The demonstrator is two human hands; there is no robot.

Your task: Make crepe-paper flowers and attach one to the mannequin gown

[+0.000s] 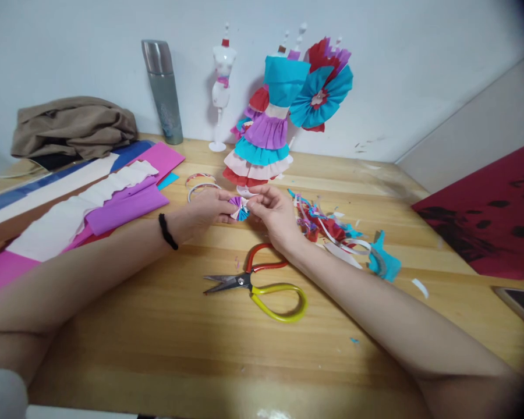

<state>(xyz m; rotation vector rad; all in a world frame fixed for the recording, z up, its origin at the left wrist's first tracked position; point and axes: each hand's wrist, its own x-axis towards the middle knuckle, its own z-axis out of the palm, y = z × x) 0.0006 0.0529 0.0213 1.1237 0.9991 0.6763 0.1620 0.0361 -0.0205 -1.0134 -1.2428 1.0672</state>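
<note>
Rosette of pleated purple, white and blue paper-like material (240,210), apparently mid-shaping

Pinched by left hand (212,206) and right hand (273,214), at twelve o'clock from red-and-yellow-handled metal scissors (243,280) on pale wooden worktop (157,337). Likely needed next: steady grip, small, careful adjustments.

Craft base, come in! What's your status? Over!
Left hand holding small paper fan. Right hand at its edge. Scissors lying slightly open close by. Paper scraps farther right.
</note>
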